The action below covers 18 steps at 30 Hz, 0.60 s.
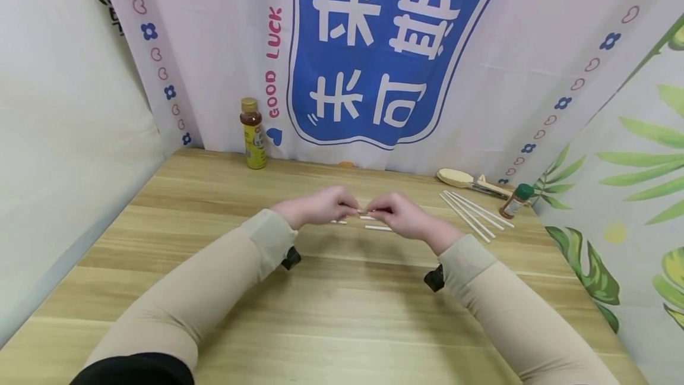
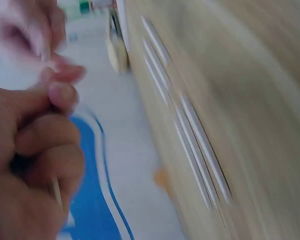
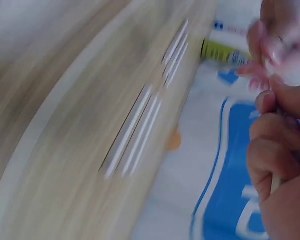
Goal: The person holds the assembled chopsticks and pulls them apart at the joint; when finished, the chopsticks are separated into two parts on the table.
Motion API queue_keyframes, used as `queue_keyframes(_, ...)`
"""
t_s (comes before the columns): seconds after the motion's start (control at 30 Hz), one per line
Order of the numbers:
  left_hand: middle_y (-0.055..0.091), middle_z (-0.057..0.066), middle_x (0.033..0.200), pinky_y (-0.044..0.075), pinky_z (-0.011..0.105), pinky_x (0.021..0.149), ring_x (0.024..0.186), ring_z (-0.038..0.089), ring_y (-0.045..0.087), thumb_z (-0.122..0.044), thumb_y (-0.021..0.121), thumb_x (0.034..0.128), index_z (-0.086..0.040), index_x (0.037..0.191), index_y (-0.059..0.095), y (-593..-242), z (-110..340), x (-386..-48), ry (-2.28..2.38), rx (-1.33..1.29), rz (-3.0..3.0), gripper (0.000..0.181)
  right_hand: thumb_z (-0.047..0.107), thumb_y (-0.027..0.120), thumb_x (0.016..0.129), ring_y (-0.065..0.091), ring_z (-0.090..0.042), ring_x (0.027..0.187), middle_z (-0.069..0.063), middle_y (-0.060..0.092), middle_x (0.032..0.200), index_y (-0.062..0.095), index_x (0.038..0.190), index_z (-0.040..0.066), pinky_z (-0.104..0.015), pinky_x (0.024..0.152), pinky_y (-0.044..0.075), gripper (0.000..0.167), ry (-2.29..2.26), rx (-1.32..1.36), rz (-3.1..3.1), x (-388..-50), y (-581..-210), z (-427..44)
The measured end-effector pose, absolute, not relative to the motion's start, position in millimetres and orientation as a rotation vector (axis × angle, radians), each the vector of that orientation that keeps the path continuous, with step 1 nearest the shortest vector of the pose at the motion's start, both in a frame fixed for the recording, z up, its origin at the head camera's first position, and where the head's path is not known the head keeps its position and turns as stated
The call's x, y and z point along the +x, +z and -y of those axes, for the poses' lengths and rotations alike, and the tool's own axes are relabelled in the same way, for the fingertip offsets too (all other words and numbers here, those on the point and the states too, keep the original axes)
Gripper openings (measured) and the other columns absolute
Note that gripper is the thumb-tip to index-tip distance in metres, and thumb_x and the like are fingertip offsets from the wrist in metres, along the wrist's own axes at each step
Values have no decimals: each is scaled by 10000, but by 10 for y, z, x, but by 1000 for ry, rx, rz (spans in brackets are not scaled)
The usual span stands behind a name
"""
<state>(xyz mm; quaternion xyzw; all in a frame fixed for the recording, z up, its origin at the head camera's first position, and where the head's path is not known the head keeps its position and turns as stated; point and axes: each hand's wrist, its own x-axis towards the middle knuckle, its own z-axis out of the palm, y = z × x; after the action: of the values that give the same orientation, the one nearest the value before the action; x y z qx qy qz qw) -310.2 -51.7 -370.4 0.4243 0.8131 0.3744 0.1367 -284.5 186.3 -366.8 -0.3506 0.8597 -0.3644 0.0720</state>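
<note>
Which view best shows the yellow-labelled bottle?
The head view: the yellow-labelled bottle stands upright there, seen whole. The right wrist view shows only its lower part, blurred and sideways, the left hand hiding its top. The left wrist view misses it.

Yel btl (image 1: 255, 142) & grn-cap jar (image 1: 515, 202)

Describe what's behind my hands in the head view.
White sticks on the wooden table show partly behind the left hand and right hand; their covered parts can't be seen there.
</note>
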Motion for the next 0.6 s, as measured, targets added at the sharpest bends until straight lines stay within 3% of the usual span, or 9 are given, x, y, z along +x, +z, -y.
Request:
queue_keyframes(0.1, 542, 41, 654, 411, 277, 604, 596, 131, 464, -16, 530, 1003, -10, 1014, 717, -3724, 713, -3138, 1075, 1084, -2431, 188, -47, 533, 982, 528, -155, 692, -89, 665, 862, 640, 1221, -73, -305, 623, 439, 263, -1078, -1000, -2633, -2869, -3683, -2025)
queue_keyframes(0.23, 614, 114, 770, 443, 289, 635, 666, 188, 524, 57, 440, 1004, 60, 1167, 643, -3746, 833, -3149, 950, 980, -2501, 260, -70, 456, 1001, 559, -255, 722, -103, 604, 796, 539, 1259, -87, -326, 630, 435, 272, -1032, -848, -2663, -2897, -3716, -2143)
queue_keyframes(0.33, 651, 104, 811, 476, 296, 669, 709, 188, 567, 38, 478, 991, 68, 1131, 636, -3794, 788, -3132, 836, 957, -2584, 213, -71, 471, 994, 621, -279, 777, -116, 657, 845, 533, 1145, -82, -319, 643, 484, 164, -1029, -738, -2662, -2905, -3773, -2094)
queue_keyframes(0.43, 625, 38, 755, 474, 314, 648, 683, 166, 556, -52, 594, 969, -23, 915, 637, -3861, 708, -3093, 687, 918, -2717, 74, -18, 559, 976, 634, -222, 760, -84, 671, 828, 583, 996, -16, -320, 639, 500, 31, -926, -694, -2740, -2893, -3836, -1983)
queue_keyframes(0.6, 577, -35, 724, 461, 330, 673, 697, 160, 544, -107, 689, 907, -126, 774, 620, -3985, 627, -3029, 454, 942, -2827, 151, 76, 714, 900, 541, -152, 718, 10, 594, 767, 638, 814, 109, -331, 680, 465, 120, -557, -798, -2902, -2872, -3944, -1826)
